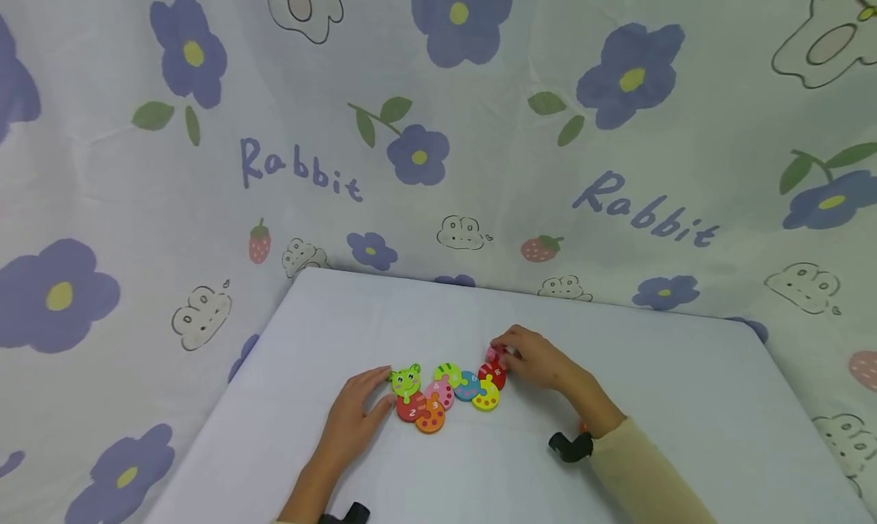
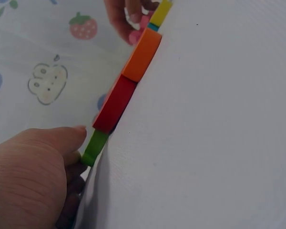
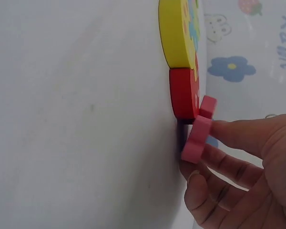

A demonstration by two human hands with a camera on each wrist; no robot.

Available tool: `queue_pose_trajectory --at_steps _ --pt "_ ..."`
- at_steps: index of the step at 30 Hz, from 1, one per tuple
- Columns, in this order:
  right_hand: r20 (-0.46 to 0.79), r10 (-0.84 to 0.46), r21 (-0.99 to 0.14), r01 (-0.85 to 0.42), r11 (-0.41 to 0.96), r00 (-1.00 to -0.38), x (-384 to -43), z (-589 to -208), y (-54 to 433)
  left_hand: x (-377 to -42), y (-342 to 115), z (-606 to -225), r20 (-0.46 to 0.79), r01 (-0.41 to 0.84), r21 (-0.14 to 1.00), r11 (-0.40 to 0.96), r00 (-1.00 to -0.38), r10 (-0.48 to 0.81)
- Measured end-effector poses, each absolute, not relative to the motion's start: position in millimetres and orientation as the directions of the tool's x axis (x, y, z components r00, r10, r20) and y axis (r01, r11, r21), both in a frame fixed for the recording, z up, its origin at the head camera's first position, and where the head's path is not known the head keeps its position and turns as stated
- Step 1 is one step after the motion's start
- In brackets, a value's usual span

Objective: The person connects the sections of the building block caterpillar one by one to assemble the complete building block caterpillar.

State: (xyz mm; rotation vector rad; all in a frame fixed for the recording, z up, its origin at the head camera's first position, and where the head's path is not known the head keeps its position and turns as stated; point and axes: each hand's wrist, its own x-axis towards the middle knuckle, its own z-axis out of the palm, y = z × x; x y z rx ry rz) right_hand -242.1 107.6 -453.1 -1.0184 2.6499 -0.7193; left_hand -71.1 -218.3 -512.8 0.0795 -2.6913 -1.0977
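Observation:
A caterpillar puzzle of round, thick pieces lies linked in a zigzag on the white table. Its green smiling head piece [image 1: 406,381] is at the left end, followed by a red piece [image 1: 411,408] marked 2 and an orange piece [image 1: 431,416] marked 3. My left hand [image 1: 352,417] holds the head's left edge between thumb and fingers. At the other end, my right hand [image 1: 541,359] pinches a pink puzzle piece [image 3: 197,138], tilted and raised off the table beside the red piece [image 3: 183,93] marked 8. Fingers partly cover the pink piece in the head view.
Pink, green, blue and yellow pieces [image 1: 486,395] form the puzzle's middle. The white table [image 1: 617,372] reaches back to a curtain [image 1: 479,204] printed with flowers and rabbits. A black wrist device [image 1: 571,447] sits by the right sleeve.

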Motion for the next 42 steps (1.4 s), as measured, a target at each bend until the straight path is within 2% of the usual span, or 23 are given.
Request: queue_pose_trajectory --at_steps 12,22,42 --pt "-0.066 -0.624 -0.553 -0.492 0.672 -0.779 -241 -457 107 -68 -216 -514 0.2 0.045 0.69 0.722 -0.971 -0.13" --pt "-0.163 -0.584 -0.577 -0.403 0.71 -0.795 -242 -456 108 -70 -212 -516 0.203 0.062 0.7 0.712 -0.972 -0.116" --pt "-0.174 -0.44 -0.576 -0.272 0.771 -0.881 -212 -457 141 -70 -219 -514 0.22 0.058 0.671 0.739 -0.968 -0.124"
